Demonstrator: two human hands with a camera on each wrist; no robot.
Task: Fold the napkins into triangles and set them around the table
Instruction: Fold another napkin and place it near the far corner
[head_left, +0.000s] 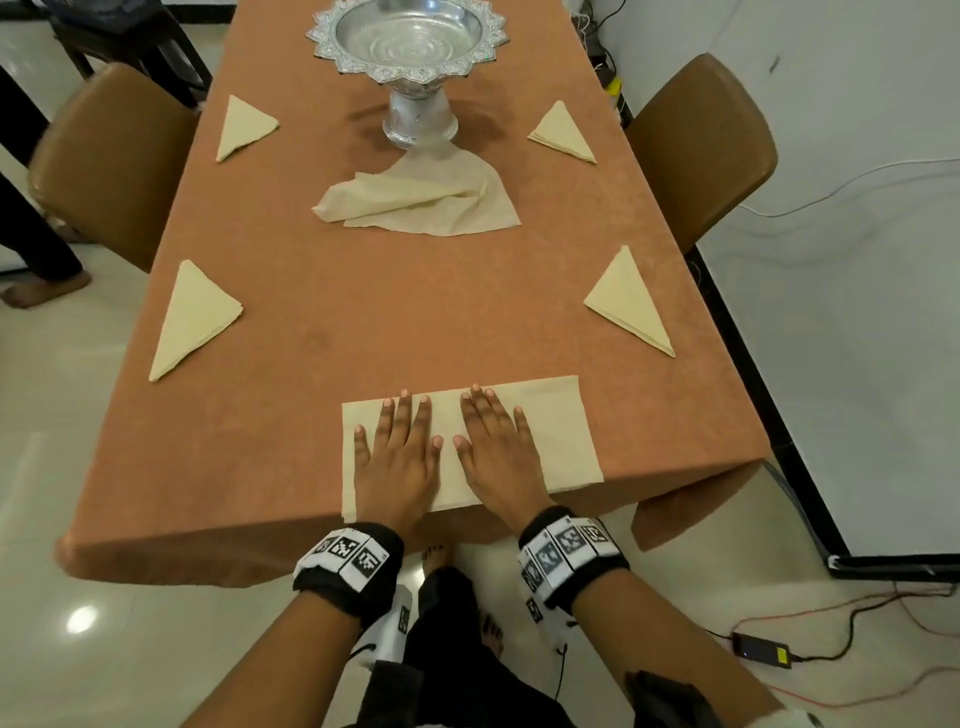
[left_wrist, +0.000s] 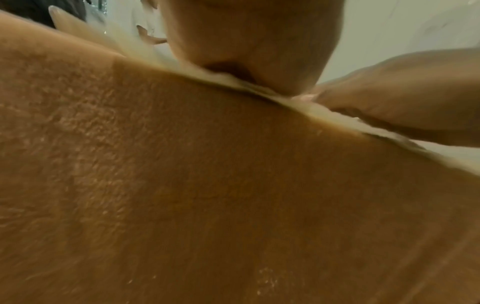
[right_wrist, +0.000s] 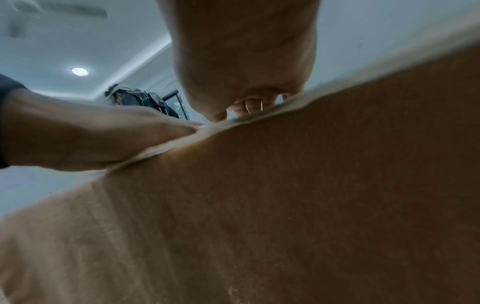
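Observation:
A cream napkin (head_left: 556, 431) folded into a rectangle lies at the near edge of the table, on the orange tablecloth (head_left: 363, 312). My left hand (head_left: 397, 452) and right hand (head_left: 493, 447) press flat on it side by side, fingers straight and spread. Several folded triangle napkins sit along both long sides, among them the near left one (head_left: 195, 317) and the near right one (head_left: 631, 304). A loose, crumpled napkin (head_left: 431, 200) lies mid-table. In the wrist views, each palm heel (left_wrist: 249, 41) (right_wrist: 244, 51) rests on the napkin's edge (left_wrist: 324, 112) above the hanging cloth.
A silver pedestal bowl (head_left: 410, 36) stands behind the loose napkin. Brown chairs stand at the left (head_left: 109, 161) and right (head_left: 696, 145). A power adapter (head_left: 761, 649) with cables lies on the floor at right. Another person's foot (head_left: 41, 291) is at far left.

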